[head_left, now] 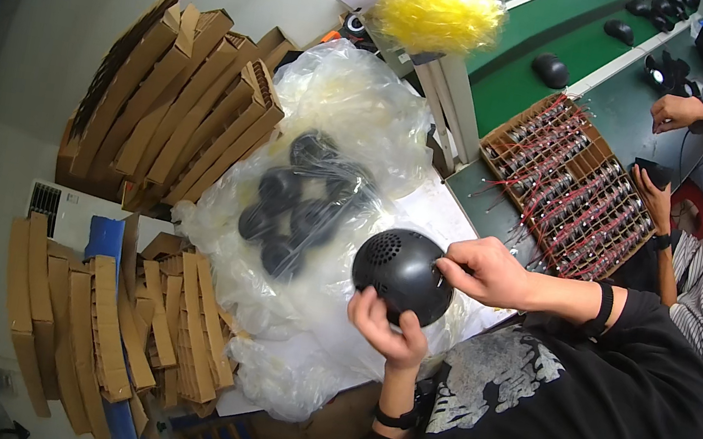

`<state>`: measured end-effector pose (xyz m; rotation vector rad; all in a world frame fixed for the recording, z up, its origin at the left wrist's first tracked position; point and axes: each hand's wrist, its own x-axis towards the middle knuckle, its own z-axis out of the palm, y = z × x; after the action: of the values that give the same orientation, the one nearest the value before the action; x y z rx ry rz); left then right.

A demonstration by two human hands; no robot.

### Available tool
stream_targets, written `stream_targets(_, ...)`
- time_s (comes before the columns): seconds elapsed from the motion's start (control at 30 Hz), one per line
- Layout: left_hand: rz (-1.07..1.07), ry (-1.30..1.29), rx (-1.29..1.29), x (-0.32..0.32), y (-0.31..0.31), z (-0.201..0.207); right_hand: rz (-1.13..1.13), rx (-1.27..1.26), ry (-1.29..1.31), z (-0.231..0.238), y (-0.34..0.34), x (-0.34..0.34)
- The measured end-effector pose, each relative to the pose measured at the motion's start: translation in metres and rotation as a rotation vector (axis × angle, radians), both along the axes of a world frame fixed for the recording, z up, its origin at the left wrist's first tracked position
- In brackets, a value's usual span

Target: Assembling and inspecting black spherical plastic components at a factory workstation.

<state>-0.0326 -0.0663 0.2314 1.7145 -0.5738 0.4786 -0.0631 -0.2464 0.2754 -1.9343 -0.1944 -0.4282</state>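
A round black plastic shell (394, 262), domed and with a patch of small holes, is held up in front of my black shirt. My left hand (389, 330) grips it from its lower left edge, fingers curled against the side. On the shell's right side, my right hand (484, 272) has its thumb and fingers pinched together at the surface. Whatever lies between those fingertips is too small to make out. Just left of the shell, several similar round black parts (279, 189) lie under a clear plastic bag (364, 91) on the white work surface.
Cardboard dividers (153, 98) are stacked at left, with more folded cardboard (106, 327) below. At upper right, a partitioned carton (513, 144) holds metal parts with red wires, beside a green conveyor (526, 63). Co-workers' hands (678, 114) are near it. A yellow bundle (442, 13) hangs above.
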Motion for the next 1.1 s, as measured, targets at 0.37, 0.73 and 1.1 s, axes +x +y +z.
stream_targets(0.37,-0.194,0.647,-0.545,0.053,-0.048,-0.011,0.462,-0.441,-0.637,-0.015,0.024,-0.013)
stream_targets(0.73,-0.209,0.565,-0.462,0.044,-0.029,0.025,-0.675,-0.646,-0.726,0.085,-0.13,0.08)
stream_targets(1.1,-0.495,0.511,-0.421,0.021,0.006,0.052,-0.856,-0.505,-0.636,0.085,-0.135,0.093)
